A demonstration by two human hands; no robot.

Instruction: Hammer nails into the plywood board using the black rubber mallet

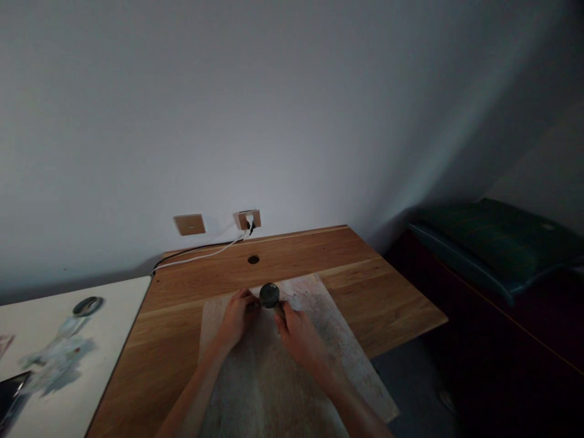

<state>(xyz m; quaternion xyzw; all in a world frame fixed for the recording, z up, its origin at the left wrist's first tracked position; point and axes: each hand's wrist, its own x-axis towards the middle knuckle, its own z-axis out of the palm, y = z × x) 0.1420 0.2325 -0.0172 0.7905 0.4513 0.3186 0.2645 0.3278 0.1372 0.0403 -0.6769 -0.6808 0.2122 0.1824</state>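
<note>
My right hand is wrapped round the short handle of a mallet-like tool with a round dark head. The head is tilted up toward me, over the far part of a worn, pale wooden board. Just left of the tool, my left hand is closed, its fingertips pinched together low over the board. Whatever those fingers hold is too small or hidden to make out. A few tiny pale specks lie on the board to the right of the tool head.
The board lies on a brown wooden desk against the wall. Cables run from a wall socket past a round desk hole. A white table at left bears a tape roll and crumpled plastic. A dark green cushion is at right.
</note>
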